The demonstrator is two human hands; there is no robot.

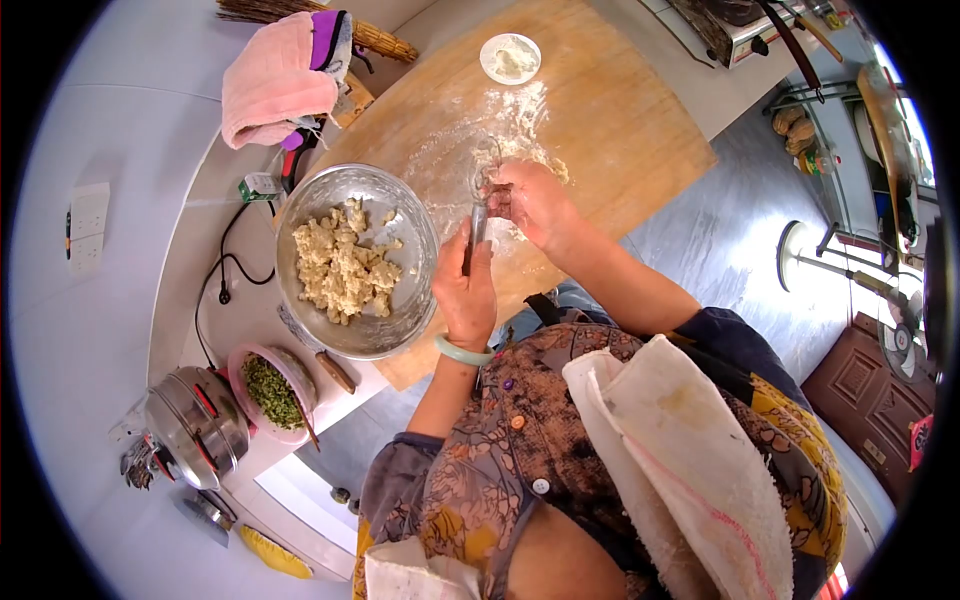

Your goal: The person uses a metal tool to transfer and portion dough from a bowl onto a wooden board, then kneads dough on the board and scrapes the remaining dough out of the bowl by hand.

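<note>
At the far left stands a lidded steel pot with reddish strips on its lid; just beside it, a pink bowl is heaped with chopped greens. Farther up the counter sits a small green-and-white box (its print is too small to read). Next comes a wide steel bowl, its wall smeared pale, holding loose, ragged lumps of dough. To its right, the left hand, a pale bangle at its wrist, is wrapped around the handle of a metal utensil, held above the wooden board. Beyond it, near the board's far edge, a small white bowl contains flour. The right hand, close to the left, has its fingers bent against the utensil's looped wire head; whether they clasp it, I cannot tell.
</note>
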